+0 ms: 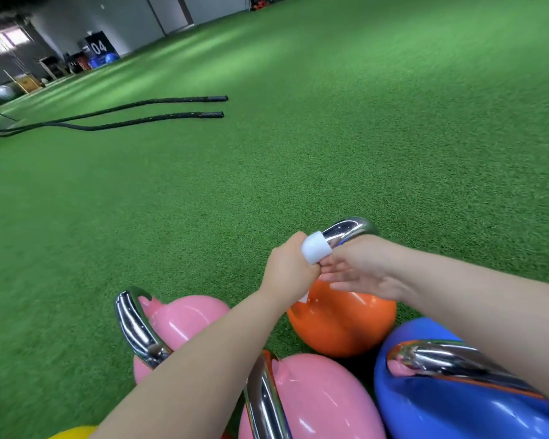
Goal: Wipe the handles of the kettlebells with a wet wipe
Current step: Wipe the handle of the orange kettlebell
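Several kettlebells with chrome handles stand close together on the turf: an orange kettlebell (346, 327), a pink kettlebell (187, 321), a second pink kettlebell (317, 403), a blue kettlebell (450, 410) and the edge of a yellow kettlebell (72, 434). A white wet wipe (316, 248) is wrapped around the orange one's chrome handle (351, 229). My left hand (287, 264) is a fist gripping the wipe on that handle. My right hand (362, 269) reaches in from the right, its straight fingers touching the left hand's fingers just under the wipe.
Green artificial turf (330, 137) stretches ahead. Two black battle ropes (146, 110) lie at the left. Gym boxes, balls and a black panel marked 04 (99, 45) line the far left wall.
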The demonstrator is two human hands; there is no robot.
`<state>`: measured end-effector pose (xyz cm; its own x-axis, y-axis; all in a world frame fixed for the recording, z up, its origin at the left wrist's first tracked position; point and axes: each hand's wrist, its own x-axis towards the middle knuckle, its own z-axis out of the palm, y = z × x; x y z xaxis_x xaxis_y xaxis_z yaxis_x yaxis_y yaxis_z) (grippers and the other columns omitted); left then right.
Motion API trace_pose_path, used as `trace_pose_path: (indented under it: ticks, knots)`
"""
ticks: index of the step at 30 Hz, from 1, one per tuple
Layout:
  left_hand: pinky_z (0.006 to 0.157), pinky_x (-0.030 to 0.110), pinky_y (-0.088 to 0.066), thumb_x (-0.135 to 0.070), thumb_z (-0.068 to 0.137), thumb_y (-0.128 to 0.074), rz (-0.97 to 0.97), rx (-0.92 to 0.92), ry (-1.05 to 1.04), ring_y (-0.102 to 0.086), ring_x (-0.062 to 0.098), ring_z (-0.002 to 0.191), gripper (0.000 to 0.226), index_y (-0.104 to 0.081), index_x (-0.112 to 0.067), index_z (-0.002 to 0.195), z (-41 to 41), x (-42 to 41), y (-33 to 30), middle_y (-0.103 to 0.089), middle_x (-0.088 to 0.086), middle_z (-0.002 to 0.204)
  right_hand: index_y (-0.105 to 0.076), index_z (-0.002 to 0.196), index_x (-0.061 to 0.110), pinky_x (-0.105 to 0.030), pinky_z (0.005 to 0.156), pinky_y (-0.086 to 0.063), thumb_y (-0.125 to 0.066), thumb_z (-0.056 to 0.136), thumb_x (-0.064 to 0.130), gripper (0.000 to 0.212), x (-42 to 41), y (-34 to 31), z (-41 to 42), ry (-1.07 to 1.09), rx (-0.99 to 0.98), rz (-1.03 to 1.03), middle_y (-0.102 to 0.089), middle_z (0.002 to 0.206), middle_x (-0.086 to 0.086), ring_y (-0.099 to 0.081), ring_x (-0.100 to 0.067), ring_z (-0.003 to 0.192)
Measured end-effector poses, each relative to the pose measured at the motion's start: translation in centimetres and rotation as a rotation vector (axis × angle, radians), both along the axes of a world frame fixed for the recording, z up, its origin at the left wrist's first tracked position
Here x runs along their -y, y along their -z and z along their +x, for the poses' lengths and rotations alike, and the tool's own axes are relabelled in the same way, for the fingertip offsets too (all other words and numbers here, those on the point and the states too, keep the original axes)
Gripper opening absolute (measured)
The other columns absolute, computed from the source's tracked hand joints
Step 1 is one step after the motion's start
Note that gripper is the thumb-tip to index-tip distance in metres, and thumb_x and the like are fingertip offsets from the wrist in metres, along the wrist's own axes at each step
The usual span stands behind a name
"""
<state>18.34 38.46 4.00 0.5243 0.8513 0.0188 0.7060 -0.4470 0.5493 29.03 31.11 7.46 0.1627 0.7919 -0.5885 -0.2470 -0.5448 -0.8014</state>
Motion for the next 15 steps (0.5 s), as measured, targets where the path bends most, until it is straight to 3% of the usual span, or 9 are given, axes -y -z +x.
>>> trace_pose_path:
  ticks: [4,6,8,10,13,15]
  knots:
    - [0.049,0.021,-0.029,-0.012,0.074,-0.061,-0.039,0.062,-0.028,-0.043,0.017,0.065,0.030,-0.035,-0.024,0.066,-0.7,-0.2,0.9,-0.046,-0.009,0.064,-0.057,0.115,0.000,-0.033,0.085,-0.044,-0.040,0.093,0.000,0.027,0.4,0.4,-2.2,0.136,-0.085,-0.021,-0.061,0.097,-0.013,-0.058,-0.027,0.104]
    - [0.054,0.028,-0.034,-0.013,0.072,-0.065,-0.111,0.118,-0.054,-0.043,0.016,0.065,0.029,-0.038,-0.024,0.067,-1.1,-0.1,1.5,-0.049,-0.007,0.067,-0.058,0.106,0.008,-0.034,0.086,-0.045,-0.041,0.091,0.000,0.024,0.3,0.7,-3.2,0.175,-0.064,-0.027,-0.058,0.086,-0.009,-0.057,-0.021,0.088]
    - [0.061,0.033,-0.041,-0.017,0.067,-0.066,-0.187,0.191,-0.065,-0.046,0.016,0.067,0.021,-0.046,-0.022,0.073,-1.4,-0.1,1.9,-0.056,-0.003,0.073,-0.055,0.085,0.012,-0.033,0.078,-0.043,-0.044,0.090,0.003,0.014,0.0,1.3,-3.9,0.231,-0.033,-0.039,-0.048,0.069,-0.005,-0.044,-0.015,0.064]
    - [0.068,0.037,-0.047,-0.022,0.060,-0.062,-0.231,0.234,-0.072,-0.051,0.015,0.071,0.025,-0.054,-0.017,0.083,-1.6,-0.1,2.0,-0.061,0.000,0.081,-0.054,0.080,0.014,-0.032,0.077,-0.041,-0.048,0.091,0.008,0.013,-0.3,2.2,-4.4,0.266,-0.014,-0.025,-0.048,0.068,-0.003,-0.042,-0.014,0.061]
    - [0.073,0.032,-0.048,-0.017,0.064,-0.067,-0.255,0.258,-0.068,-0.055,0.012,0.076,0.029,-0.060,-0.013,0.092,-1.9,-0.4,2.6,-0.064,0.000,0.087,-0.062,0.093,0.014,-0.034,0.087,-0.046,-0.049,0.092,0.016,0.013,-0.7,3.3,-5.2,0.297,-0.017,0.004,-0.050,0.069,0.001,-0.045,-0.013,0.066]
    - [0.073,0.028,-0.048,-0.006,0.071,-0.070,-0.286,0.293,-0.072,-0.056,0.008,0.075,0.024,-0.062,-0.013,0.092,-2.1,-0.5,3.0,-0.065,-0.002,0.087,-0.063,0.085,0.016,-0.029,0.076,-0.045,-0.048,0.093,0.016,0.017,-0.7,3.7,-5.7,0.314,-0.020,0.033,-0.049,0.066,0.003,-0.044,-0.011,0.063]
